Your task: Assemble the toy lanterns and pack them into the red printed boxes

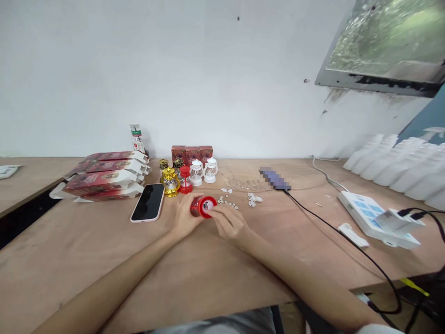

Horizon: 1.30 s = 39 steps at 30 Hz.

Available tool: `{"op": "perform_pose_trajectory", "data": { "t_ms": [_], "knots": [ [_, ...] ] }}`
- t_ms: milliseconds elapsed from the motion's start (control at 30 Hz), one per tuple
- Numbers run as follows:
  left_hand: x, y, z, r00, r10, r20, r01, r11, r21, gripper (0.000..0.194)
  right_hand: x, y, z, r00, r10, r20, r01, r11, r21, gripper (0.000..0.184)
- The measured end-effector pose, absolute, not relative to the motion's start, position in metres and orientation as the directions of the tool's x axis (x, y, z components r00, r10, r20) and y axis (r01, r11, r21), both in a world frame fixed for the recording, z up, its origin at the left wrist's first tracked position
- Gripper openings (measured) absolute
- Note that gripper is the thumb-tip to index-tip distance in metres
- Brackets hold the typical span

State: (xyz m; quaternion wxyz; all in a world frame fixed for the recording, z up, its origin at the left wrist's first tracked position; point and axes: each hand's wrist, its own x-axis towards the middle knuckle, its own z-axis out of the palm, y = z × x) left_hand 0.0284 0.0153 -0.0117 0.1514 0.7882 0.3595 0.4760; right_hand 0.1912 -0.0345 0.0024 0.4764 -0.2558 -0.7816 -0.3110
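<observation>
Tabletop (pixel 167 278), two hands (pixel 231 223), one held red lantern (pixel 197 205)

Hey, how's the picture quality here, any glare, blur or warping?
Head view: soft, fairly even light; glare washes out the cloudy window pane; wide-angle stretch toward the edges; blocky pixelation hides part of the dark flat phone.

Single view: head camera, worn by the seated person, aimed forward and down over the brown wooden tabletop (pixel 167 287). Near edge of table and grey clothing (pixel 222 324) lie at bottom of frame; pale painted wall (pixel 104 69) fills the top. Field wide. Red round plastic piece (pixel 207 207) sits near centre, within arm's reach of the lens; wall stands farther off.
</observation>
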Motion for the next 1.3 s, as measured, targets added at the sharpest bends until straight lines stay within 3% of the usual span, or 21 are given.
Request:
{"op": "perform_pose_trajectory", "data": {
  "t_ms": [333, 767, 900, 1067, 1133, 1233, 1300],
  "knots": [
    [0.029, 0.014, -0.01, 0.29, 0.737, 0.611, 0.496, -0.662, 0.562, 0.042, 0.196, -0.028, -0.003, -0.57, 0.054, 0.82, 0.637, 0.66, 0.398, 0.02],
    [0.03, 0.01, -0.009, 0.297, 0.75, 0.591, 0.601, -0.628, 0.494, 0.043, 0.193, -0.033, -0.002, -0.562, 0.037, 0.826, 0.669, 0.608, 0.428, 0.019],
    [0.029, 0.007, -0.006, 0.304, 0.737, 0.603, 0.642, -0.627, 0.442, 0.041, 0.195, -0.031, -0.004, -0.509, 0.075, 0.857, 0.639, 0.7, 0.319, 0.024],
    [0.026, 0.004, -0.003, 0.337, 0.706, 0.623, 0.651, -0.653, 0.387, 0.037, 0.199, -0.032, 0.003, -0.294, 0.285, 0.912, 0.608, 0.792, -0.051, 0.013],
    [0.026, 0.004, -0.003, 0.349, 0.691, 0.633, 0.646, -0.667, 0.372, 0.038, 0.2, -0.034, 0.007, -0.271, 0.36, 0.893, 0.606, 0.784, -0.132, 0.011],
    [0.025, 0.005, -0.004, 0.362, 0.676, 0.641, 0.658, -0.673, 0.338, 0.037, 0.201, -0.034, 0.008, -0.259, 0.347, 0.901, 0.609, 0.783, -0.126, 0.013],
    [0.025, 0.005, -0.005, 0.376, 0.669, 0.641, 0.666, -0.676, 0.315, 0.035, 0.2, -0.032, 0.006, -0.274, 0.26, 0.926, 0.628, 0.777, -0.033, 0.015]
  ]
}}
